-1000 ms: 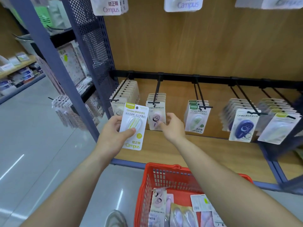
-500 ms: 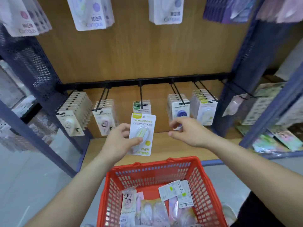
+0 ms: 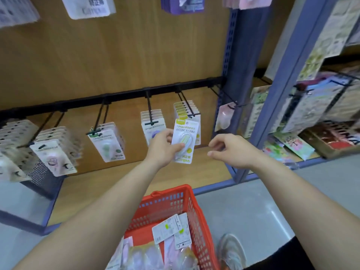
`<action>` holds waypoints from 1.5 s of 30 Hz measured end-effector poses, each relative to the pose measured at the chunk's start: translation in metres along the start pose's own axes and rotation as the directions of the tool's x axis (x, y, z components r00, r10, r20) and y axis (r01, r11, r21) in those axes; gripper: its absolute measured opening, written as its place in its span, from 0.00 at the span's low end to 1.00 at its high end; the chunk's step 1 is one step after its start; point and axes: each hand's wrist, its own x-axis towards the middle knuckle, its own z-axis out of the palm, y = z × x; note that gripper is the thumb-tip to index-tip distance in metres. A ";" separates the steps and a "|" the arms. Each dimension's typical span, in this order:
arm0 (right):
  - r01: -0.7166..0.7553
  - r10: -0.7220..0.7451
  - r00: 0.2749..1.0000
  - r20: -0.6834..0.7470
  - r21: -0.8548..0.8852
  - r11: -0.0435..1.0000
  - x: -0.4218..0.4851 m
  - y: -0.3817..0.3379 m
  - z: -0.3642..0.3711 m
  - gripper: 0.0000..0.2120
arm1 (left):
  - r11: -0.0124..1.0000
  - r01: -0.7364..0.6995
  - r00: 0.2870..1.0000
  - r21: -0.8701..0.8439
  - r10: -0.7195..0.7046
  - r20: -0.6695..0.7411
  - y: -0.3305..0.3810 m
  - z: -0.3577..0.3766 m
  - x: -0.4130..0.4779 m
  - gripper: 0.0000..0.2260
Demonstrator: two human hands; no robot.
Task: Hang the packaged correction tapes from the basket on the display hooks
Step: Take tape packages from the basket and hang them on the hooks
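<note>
— Starting with the biggest thing, what fills the view?
— A wooden back panel (image 3: 136, 55), crossed by a black rail (image 3: 124, 95) that carries the display hooks (image 3: 149, 108). Stacks of carded tapes hang from them.
— And lower down?
— A red basket (image 3: 165, 203) sits at the bottom, between the person's forearms. More packaged correction tapes (image 3: 167, 229) lie loose inside it.
— What is the left grip doing?
— The left grip (image 3: 163, 151) clasps one yellow-topped pack (image 3: 186, 138) by its blister, thumb across the front. The pack stands upright, just in front of the matching yellow-topped stack (image 3: 180, 111), its top edge right below that hook's tip. It is not yet threaded on.
— The right grip?
— The right grip (image 3: 231, 151) hovers just right of the pack, apart from it, fingers loosely curled and grasping nothing.
</note>
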 end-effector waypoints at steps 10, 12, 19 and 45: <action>-0.034 0.031 0.999 0.040 0.079 0.996 0.007 0.028 0.004 0.11 | 0.997 0.012 0.995 -0.078 -0.020 -0.102 -0.012 0.028 0.030 0.11; -0.030 0.026 0.999 0.043 0.088 0.996 0.009 0.026 0.005 0.11 | 0.996 0.000 0.997 -0.085 -0.006 -0.075 -0.013 0.027 0.033 0.11; -0.047 0.041 0.996 0.078 0.073 0.996 0.011 0.024 0.008 0.12 | 0.993 -0.065 0.998 -0.095 0.064 -0.023 -0.013 0.030 0.034 0.13; -0.083 0.077 0.988 0.134 0.043 0.996 0.010 0.036 0.011 0.15 | 0.985 -0.104 0.975 -0.141 0.072 -0.211 -0.024 0.042 0.025 0.10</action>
